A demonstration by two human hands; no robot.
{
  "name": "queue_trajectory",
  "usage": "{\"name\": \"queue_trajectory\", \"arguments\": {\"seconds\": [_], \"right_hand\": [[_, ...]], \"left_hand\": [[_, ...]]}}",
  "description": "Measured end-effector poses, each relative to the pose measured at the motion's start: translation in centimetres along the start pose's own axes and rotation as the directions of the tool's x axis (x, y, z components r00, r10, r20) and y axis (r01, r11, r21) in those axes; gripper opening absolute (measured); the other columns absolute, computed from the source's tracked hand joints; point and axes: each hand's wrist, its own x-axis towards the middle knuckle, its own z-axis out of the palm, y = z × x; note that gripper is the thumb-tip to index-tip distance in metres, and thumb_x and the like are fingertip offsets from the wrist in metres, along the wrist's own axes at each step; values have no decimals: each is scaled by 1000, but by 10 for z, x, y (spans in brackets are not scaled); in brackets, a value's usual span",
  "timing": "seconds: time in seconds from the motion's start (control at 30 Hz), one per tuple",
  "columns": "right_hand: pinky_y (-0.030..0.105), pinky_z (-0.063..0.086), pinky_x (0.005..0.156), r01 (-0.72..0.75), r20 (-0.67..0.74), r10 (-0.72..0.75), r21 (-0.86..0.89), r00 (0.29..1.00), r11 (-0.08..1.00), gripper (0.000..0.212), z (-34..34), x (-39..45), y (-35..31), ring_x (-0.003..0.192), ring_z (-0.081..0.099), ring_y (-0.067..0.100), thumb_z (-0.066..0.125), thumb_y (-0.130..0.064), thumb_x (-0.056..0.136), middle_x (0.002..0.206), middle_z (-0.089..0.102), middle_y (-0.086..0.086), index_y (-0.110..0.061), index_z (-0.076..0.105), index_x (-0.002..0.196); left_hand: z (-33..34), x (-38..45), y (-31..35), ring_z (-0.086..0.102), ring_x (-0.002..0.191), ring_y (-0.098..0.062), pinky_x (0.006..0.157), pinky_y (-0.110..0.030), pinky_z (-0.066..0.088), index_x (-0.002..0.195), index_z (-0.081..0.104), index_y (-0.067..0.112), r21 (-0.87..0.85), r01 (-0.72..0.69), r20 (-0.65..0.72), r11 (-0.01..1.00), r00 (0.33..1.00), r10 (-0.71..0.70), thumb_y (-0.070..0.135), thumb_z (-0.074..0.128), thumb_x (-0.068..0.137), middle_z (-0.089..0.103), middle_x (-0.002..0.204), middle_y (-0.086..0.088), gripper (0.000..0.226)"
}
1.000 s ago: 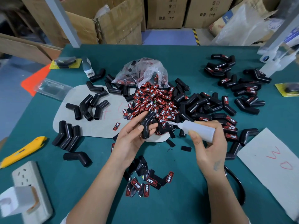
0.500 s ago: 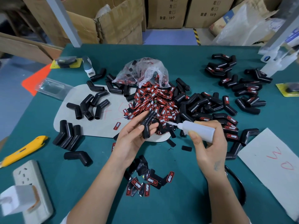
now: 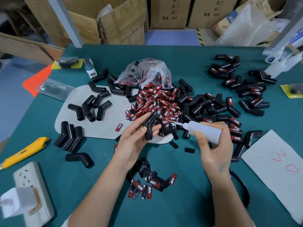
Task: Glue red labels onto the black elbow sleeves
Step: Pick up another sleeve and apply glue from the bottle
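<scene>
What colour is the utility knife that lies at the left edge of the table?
Yellow. The utility knife shows best in the head view.

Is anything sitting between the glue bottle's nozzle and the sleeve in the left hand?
Nothing visible. The left hand holds the black elbow sleeve up with its outer bend exposed. The glue bottle in the right hand points its nozzle across an open gap toward it, above the loose red labels.
</scene>
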Motion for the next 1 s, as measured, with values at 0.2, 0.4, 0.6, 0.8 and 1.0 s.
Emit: {"name": "queue_trajectory", "arguments": {"seconds": [0.2, 0.4, 0.6, 0.8, 1.0], "right_hand": [[23, 49, 82, 9, 10, -9, -9, 1000, 1000, 23, 2, -1, -1, 100, 64, 12, 67, -46, 95, 108, 64, -24, -55, 56, 113], [22, 49, 82, -1, 36, 2, -11, 999, 1000, 22, 1, -1, 0, 100, 65, 12, 67, -43, 95, 109, 64, -24, -52, 57, 113], [21, 48, 82, -13, 30, 14, -20, 999, 1000, 23, 0, 0, -1, 100, 64, 9, 67, -43, 94, 108, 63, -25, -53, 57, 112], [23, 49, 81, -24, 52, 24, -16, 998, 1000, 20, 0, -1, 0, 101, 65, 12, 67, -43, 94, 108, 63, -24, -49, 58, 111], [22, 49, 81, -12, 66, 13, -24, 998, 1000, 21, 0, 0, 0, 100, 65, 12, 67, -43, 95, 108, 64, -23, -49, 57, 112]], "left_hand": [[-2, 0, -1, 66, 126, -40, 101, -36, 57, 142, 65, 12, 7, 2, 9, 1000, 1000, -3, 2, 55, 100, 66, 134, -31, 45], [-4, 1, -2, 66, 127, -41, 101, -36, 57, 145, 63, 12, 1, 6, 23, 1000, 1000, -6, 2, 55, 101, 66, 133, -31, 45], [-2, 1, -2, 66, 126, -41, 100, -36, 58, 144, 62, 8, -10, -5, 18, 1000, 1000, 5, 0, 52, 101, 63, 138, -32, 46], [-4, 1, -2, 66, 127, -41, 102, -37, 57, 147, 59, 8, -2, 0, 16, 1000, 1000, 0, -1, 52, 102, 66, 135, -28, 46], [-5, 2, -3, 65, 128, -41, 102, -37, 57, 145, 62, 10, 5, -7, 23, 1000, 1000, 7, -1, 52, 102, 65, 138, -29, 45]]}}
